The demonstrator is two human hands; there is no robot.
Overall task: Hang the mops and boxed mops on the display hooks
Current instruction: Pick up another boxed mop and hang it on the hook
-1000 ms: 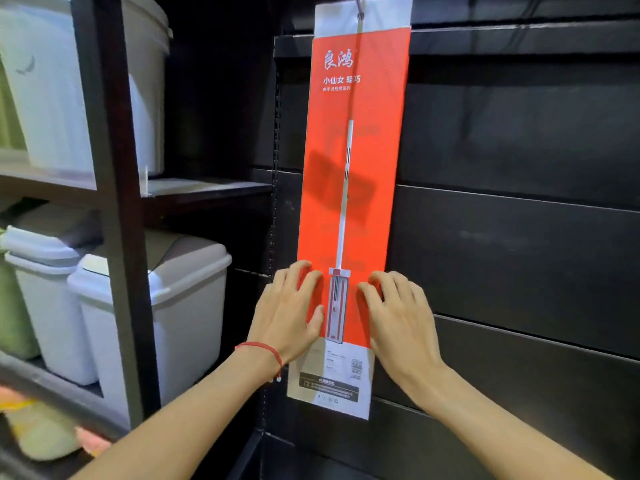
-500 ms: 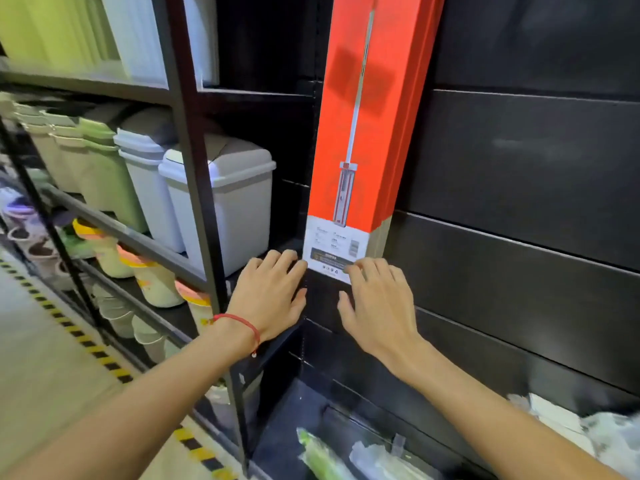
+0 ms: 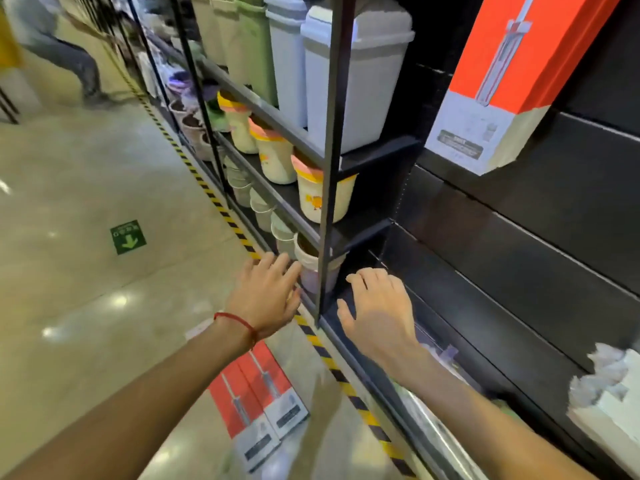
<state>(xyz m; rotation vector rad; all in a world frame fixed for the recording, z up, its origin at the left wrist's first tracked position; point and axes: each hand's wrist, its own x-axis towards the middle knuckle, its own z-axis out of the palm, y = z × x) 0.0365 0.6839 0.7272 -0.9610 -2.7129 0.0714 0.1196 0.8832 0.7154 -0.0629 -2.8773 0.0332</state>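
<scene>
An orange and white boxed mop [image 3: 502,81] hangs against the dark slat wall [image 3: 540,237] at the upper right; its hook is out of view. Two more orange boxed mops [image 3: 259,400] lie side by side on the floor below my left forearm. My left hand [image 3: 268,296], with a red string at the wrist, hovers open above the floor near the shelf post. To its right, my right hand [image 3: 377,313] is open with fingers spread over the bottom shelf. Neither hand touches a box.
A black shelf unit [image 3: 329,161] on the left of the wall holds grey and green bins [image 3: 349,81] and small buckets [image 3: 322,195]. Yellow-black tape [image 3: 214,199] runs along the floor. White wrapped goods [image 3: 609,393] sit at lower right. A person's legs [image 3: 79,71] stand far left.
Both hands have come off the hung box and dropped low. The view has swung down and left, showing the floor and the two boxes lying there.
</scene>
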